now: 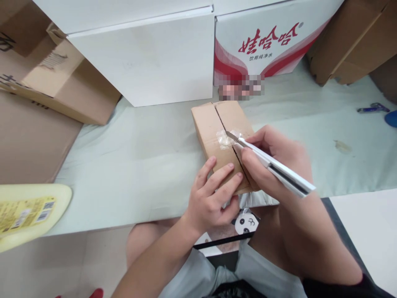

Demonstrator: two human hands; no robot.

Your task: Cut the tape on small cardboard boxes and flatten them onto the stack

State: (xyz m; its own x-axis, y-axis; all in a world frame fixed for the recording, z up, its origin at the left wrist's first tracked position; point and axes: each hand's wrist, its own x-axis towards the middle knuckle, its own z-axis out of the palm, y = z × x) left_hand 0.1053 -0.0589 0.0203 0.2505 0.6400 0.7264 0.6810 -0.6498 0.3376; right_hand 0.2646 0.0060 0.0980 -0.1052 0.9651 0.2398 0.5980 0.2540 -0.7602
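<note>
A small brown cardboard box (221, 156) sits on the pale green cloth (124, 161) near its front edge, its top divided by a dark lengthwise seam and bridged by wrinkled clear tape (223, 140). The left hand (212, 200) grips the near left corner, fingers spread over the top, apparently to steady it. The right hand (285, 151), closed around a white utility knife (276, 168), sets the blade (233, 137) aslant at the taped seam, presumably for control. A white carton (173, 62) stands behind.
</note>
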